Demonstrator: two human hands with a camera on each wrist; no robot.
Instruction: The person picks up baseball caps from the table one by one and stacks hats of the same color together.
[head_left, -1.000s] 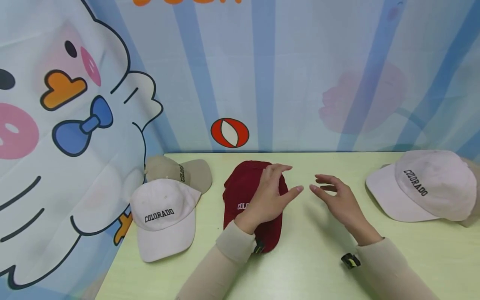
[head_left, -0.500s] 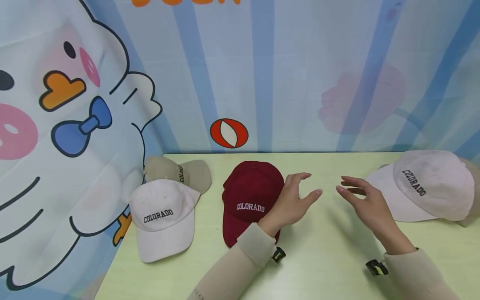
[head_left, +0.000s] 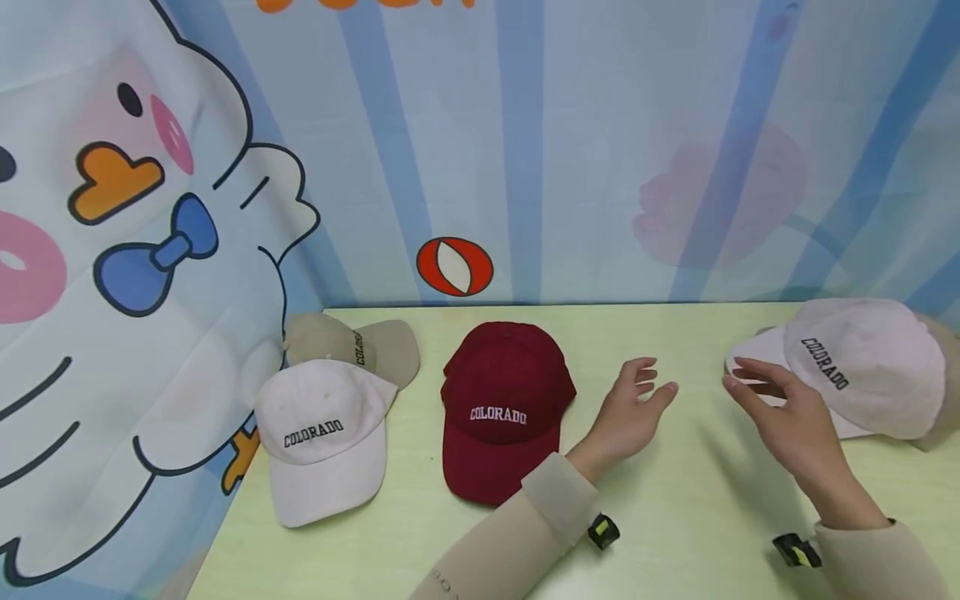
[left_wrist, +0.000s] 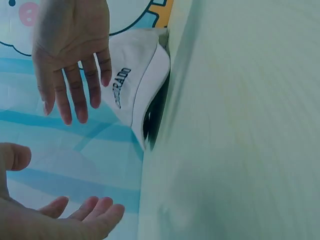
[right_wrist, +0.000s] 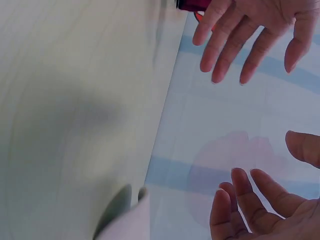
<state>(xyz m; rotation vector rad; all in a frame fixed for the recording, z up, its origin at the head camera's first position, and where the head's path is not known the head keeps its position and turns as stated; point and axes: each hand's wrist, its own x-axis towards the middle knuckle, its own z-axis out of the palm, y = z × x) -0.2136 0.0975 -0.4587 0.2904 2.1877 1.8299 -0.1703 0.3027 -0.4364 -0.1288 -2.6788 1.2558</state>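
My left hand (head_left: 626, 417) hovers above the table, right of a dark red cap (head_left: 506, 383), holding nothing; its fingers are relaxed and slightly bent. The red cap lies brim toward me, with white COLORADO lettering. My right hand (head_left: 798, 425) is likewise relaxed and holds nothing. In the head view it overlaps the brim of a white cap (head_left: 873, 358); whether it touches is hard to tell, though the left wrist view shows the right hand (left_wrist: 75, 55) in front of that cap (left_wrist: 132, 75). The right wrist view shows both palms apart, with the left hand (right_wrist: 255, 35) above.
At the left lie another white cap (head_left: 322, 425) and a beige cap (head_left: 352, 346) partly behind it. A further beige cap (head_left: 941, 392) shows behind the right white cap. The pale table (head_left: 660, 533) ends at a printed cloth backdrop (head_left: 585, 167).
Both hands have moved right. The left hand has passed from over the red cap to beside it, uncovering its lettering, while the right hand has come up to the right white cap's brim.
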